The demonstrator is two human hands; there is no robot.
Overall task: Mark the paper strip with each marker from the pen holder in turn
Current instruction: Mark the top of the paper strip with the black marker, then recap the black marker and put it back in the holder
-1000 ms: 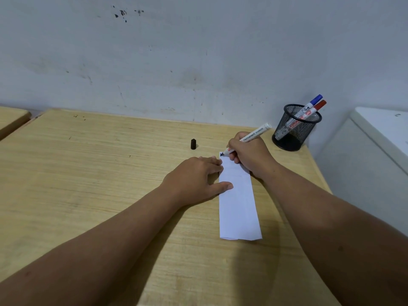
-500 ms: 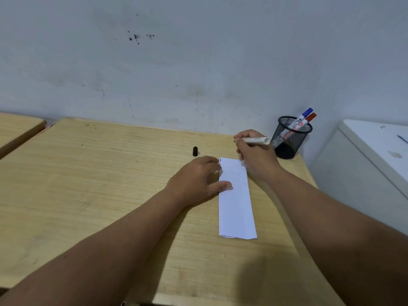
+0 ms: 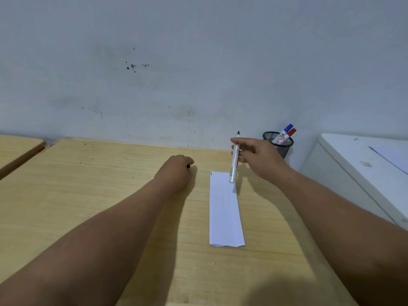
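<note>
The right hand (image 3: 258, 157) pinches an uncapped marker (image 3: 234, 162) tip-up above the paper strip (image 3: 224, 208) near the counter (image 3: 88, 195)'s far right corner — the left hand (image 3: 176, 171) closes around a black cap (image 3: 188, 166); two markers (image 3: 284, 135) stand in the pen holder (image 3: 280, 146).

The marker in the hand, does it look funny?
A bit: the marker in the right hand points tip-up, uncapped. The left hand covers its black cap on the table.
</note>
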